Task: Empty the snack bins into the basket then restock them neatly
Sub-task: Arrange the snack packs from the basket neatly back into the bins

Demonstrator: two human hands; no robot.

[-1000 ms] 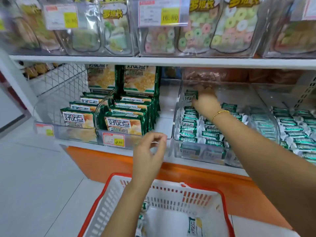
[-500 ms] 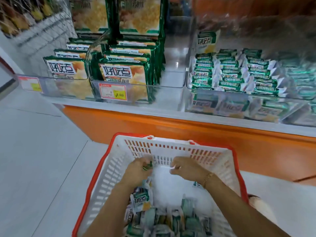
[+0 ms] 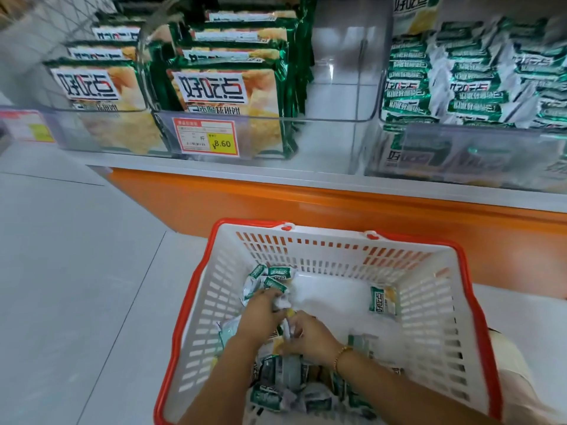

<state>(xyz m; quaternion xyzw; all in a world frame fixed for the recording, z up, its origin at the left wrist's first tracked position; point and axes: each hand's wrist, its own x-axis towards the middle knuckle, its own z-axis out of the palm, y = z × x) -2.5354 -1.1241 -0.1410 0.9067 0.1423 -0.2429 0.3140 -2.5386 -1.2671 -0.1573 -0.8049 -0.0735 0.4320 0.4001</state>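
A gold beaded bracelet (image 3: pixel 342 354) is worn at the right hand's (image 3: pixel 310 335) wrist; pale cream clothing (image 3: pixel 527 394), possibly trousers, is glimpsed.

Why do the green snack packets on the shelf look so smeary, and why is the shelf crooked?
Head view: the small green packets smear from motion blur; the wide-angle lens bends the shelf edge; glare whitens the clear bin; the price tag is readable.
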